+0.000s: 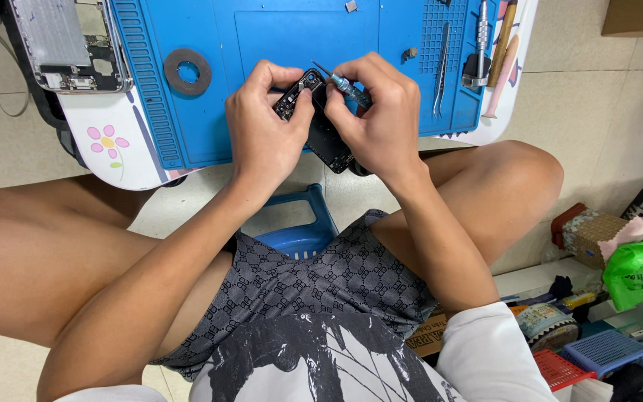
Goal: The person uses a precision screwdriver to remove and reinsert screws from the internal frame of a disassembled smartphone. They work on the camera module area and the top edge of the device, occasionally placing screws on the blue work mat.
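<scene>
Black and narrow, the phone frame [314,119] slants from upper left to lower right above the blue mat [210,74] — pinched at its upper end by the left hand [266,123]. The right hand [381,119] grips a small screwdriver [344,84], tip aimed up-left at that end.

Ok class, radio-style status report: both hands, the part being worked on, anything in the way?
Left hand pinching dark phone part. Right hand holding small screwdriver, tip at the part's top. Tweezers and black ring lie on blue mat, clear of the work.
</scene>
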